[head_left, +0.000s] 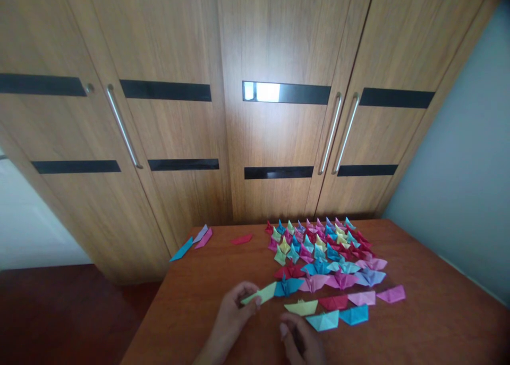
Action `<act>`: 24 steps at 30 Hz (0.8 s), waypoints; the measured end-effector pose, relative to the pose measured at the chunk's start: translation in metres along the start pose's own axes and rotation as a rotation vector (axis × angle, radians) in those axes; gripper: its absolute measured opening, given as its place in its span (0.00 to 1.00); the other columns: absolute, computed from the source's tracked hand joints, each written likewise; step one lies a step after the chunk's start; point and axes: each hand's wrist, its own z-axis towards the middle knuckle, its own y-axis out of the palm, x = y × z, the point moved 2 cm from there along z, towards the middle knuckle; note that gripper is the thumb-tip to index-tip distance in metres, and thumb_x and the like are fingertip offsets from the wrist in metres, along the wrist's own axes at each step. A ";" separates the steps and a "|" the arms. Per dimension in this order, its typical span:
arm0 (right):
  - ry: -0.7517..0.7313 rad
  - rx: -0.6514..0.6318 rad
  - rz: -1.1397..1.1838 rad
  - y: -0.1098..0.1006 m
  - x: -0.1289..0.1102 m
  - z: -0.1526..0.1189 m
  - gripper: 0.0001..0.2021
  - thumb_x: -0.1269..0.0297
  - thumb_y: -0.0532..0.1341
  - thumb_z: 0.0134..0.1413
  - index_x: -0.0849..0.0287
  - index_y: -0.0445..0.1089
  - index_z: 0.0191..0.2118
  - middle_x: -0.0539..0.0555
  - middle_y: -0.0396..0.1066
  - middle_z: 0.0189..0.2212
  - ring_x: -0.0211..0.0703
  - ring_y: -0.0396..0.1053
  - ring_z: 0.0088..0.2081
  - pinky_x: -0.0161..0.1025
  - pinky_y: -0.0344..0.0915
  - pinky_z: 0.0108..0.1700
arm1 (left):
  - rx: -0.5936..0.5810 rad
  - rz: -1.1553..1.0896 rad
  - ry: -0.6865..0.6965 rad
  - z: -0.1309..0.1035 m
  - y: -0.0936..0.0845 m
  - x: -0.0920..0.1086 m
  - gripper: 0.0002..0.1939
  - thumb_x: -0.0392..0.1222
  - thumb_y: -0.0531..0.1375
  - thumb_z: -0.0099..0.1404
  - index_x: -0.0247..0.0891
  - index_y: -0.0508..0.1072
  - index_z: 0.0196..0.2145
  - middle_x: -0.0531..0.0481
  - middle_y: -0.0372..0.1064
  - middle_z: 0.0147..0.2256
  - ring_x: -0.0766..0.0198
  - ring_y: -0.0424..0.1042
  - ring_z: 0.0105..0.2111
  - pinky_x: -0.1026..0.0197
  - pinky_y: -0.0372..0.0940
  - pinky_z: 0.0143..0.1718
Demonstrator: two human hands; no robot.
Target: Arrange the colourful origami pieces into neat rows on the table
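My left hand (235,314) pinches a light green folded paper boat (263,295) between thumb and fingers, holding it just above the table. Its right end is beside a blue origami crane (287,286). My right hand (300,337) is low in front, its fingers curled in with nothing visible in them. Right beside it is a mint green paper boat (324,321), partly covered by the fingers; whether they touch is unclear. A blue boat (354,315) lies farther right. Behind these stand a yellow-green boat (302,307), a red one (333,302), a pink one (362,298) and a magenta one (391,294).
Rows of coloured origami cranes (314,243) fill the back right of the brown table (191,301). At the back left lie blue (182,249), lilac (200,233) and pink (204,238) folded papers, plus a red one (242,239). A wooden wardrobe (274,136) stands behind.
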 end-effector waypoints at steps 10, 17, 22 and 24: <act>0.119 -0.056 0.067 0.002 -0.003 0.000 0.25 0.39 0.56 0.46 0.59 0.71 0.27 0.51 0.68 0.18 0.39 0.64 0.20 0.32 0.62 0.23 | -0.123 0.028 -0.098 -0.020 0.027 -0.020 0.14 0.48 0.66 0.47 0.35 0.71 0.25 0.53 0.68 0.23 0.66 0.64 0.25 0.67 0.57 0.26; 0.268 -0.081 0.142 -0.012 -0.008 0.004 0.25 0.38 0.59 0.41 0.59 0.66 0.19 0.47 0.62 0.13 0.35 0.58 0.18 0.30 0.56 0.20 | -0.188 -0.015 -0.122 -0.020 0.027 -0.024 0.18 0.55 0.64 0.50 0.35 0.72 0.26 0.53 0.67 0.20 0.68 0.64 0.22 0.68 0.56 0.24; 0.353 0.037 0.182 -0.058 -0.004 0.016 0.23 0.40 0.61 0.40 0.59 0.68 0.25 0.46 0.62 0.15 0.35 0.57 0.18 0.30 0.55 0.19 | -0.139 -0.057 -0.134 -0.018 0.022 -0.022 0.17 0.55 0.63 0.51 0.36 0.70 0.25 0.51 0.69 0.23 0.67 0.65 0.22 0.67 0.58 0.24; 0.335 0.093 0.198 -0.092 0.001 0.026 0.22 0.42 0.62 0.40 0.58 0.68 0.30 0.47 0.66 0.19 0.36 0.62 0.21 0.30 0.58 0.21 | -0.082 -0.038 -0.123 -0.015 0.015 -0.019 0.16 0.53 0.62 0.53 0.36 0.70 0.26 0.51 0.69 0.23 0.66 0.65 0.23 0.67 0.58 0.24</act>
